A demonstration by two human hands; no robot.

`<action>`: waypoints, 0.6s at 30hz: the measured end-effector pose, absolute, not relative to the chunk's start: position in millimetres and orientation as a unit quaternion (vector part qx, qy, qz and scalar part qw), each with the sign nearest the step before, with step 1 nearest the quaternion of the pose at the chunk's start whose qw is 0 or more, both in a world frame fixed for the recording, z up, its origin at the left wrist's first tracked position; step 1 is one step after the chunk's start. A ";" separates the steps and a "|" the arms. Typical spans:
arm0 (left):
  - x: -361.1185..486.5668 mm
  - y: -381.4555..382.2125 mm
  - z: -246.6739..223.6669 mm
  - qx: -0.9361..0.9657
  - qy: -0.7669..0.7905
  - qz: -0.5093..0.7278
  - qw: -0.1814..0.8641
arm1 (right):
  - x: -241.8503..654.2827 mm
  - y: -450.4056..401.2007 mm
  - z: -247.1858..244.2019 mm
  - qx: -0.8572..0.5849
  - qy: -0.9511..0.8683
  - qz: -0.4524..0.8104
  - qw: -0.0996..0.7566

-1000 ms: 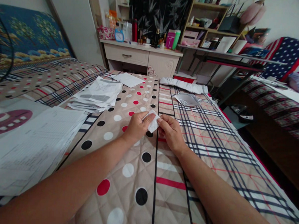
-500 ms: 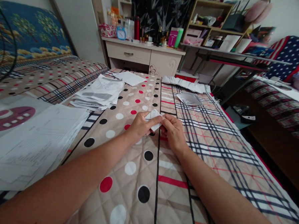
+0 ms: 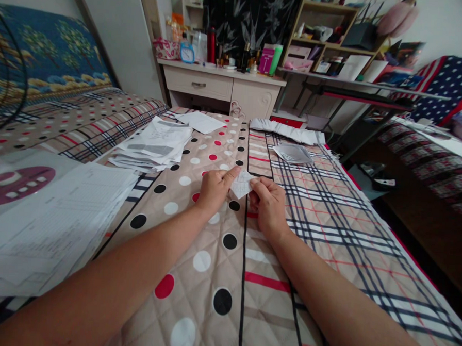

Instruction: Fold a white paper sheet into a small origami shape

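Note:
Between my hands, above the patterned bedspread [image 3: 196, 254], is a small folded piece of paper [image 3: 240, 185] with faint print or ruling on it. My left hand [image 3: 216, 189] pinches its upper left edge, with the thumb on top. At the right corner, my right hand [image 3: 267, 195] grips the paper between thumb and curled fingers. The fingertips behind the paper are hidden.
A stack of printed sheets [image 3: 151, 145] lies ahead to the left, with larger sheets [image 3: 58, 226] nearer me. A white sheet [image 3: 201, 122], a clear plastic packet [image 3: 293, 153] and a crumpled white strip [image 3: 287, 131] lie farther off. A dresser [image 3: 199, 83] stands beyond the bed.
My left thumb has shifted from across the paper up to its upper left edge, away from my right hand. More of the paper's face shows. My right hand has barely moved.

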State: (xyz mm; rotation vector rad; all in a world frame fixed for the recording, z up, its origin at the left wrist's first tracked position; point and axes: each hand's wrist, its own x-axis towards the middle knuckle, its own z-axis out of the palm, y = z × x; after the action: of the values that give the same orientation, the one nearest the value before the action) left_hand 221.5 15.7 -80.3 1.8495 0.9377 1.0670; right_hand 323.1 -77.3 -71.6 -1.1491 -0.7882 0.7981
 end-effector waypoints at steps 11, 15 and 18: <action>221.9 21.5 -84.3 0.694 0.409 0.464 0.370 | 324.8 -75.5 -71.6 -0.521 -0.336 0.341 0.706; 216.1 27.0 -86.7 0.625 0.453 0.518 0.368 | 344.5 -71.8 -71.6 -0.514 -0.228 0.296 0.773; 217.8 18.5 -84.5 0.689 0.381 0.520 0.333 | 354.1 -67.1 -71.3 -0.512 -0.184 0.350 0.763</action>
State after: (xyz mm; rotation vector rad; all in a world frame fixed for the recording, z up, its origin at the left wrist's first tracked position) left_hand 217.8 18.5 -84.5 1.7983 0.9944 1.3578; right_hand 354.1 -67.1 -71.3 -1.1134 -0.3994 0.7620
